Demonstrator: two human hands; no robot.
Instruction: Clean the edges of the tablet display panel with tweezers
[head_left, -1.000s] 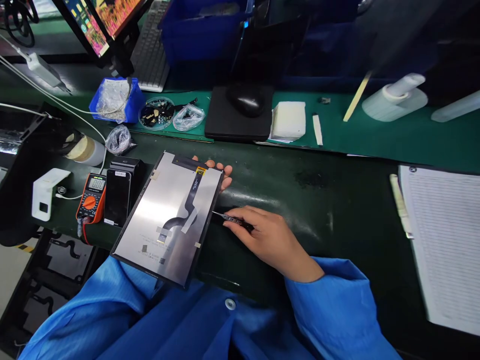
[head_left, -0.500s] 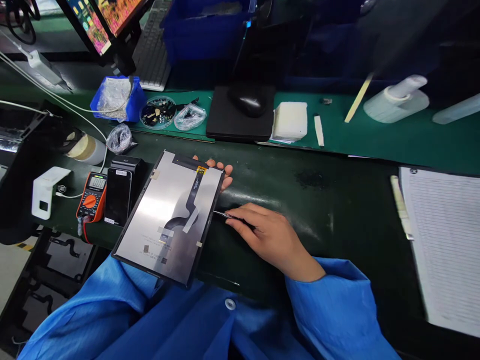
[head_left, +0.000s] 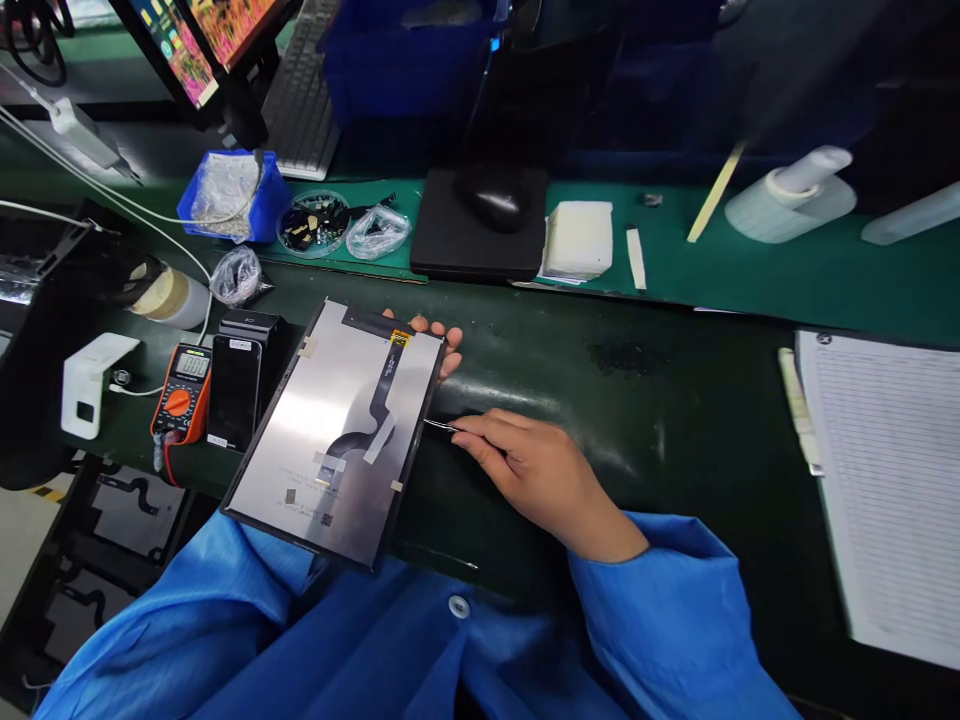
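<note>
A tablet display panel (head_left: 300, 430) lies tilted across my left hand (head_left: 449, 352), its silvery back facing up. Only the fingertips of that hand show, past the panel's far right edge; the palm is hidden underneath. A black flex cable (head_left: 381, 385) with an orange end runs down the panel's back, held by pale strips of tape. My right hand (head_left: 536, 470) pinches a thin metal tool, which looks like tweezers (head_left: 441, 426). The tool's tip meets the panel's right edge, about halfway along; exactly what it touches is too small to tell.
On the left stand an orange multimeter (head_left: 178, 402) and a phone (head_left: 235, 390) leaning on a black box. Along the back are a blue bin (head_left: 262, 205), a dish of small parts (head_left: 313, 222) and a black mouse (head_left: 495, 198). A lined paper sheet (head_left: 892, 480) lies right.
Almost nothing differs. The whole view has shifted by a few pixels, and both hands keep the same hold on the display panel and the tweezers.
</note>
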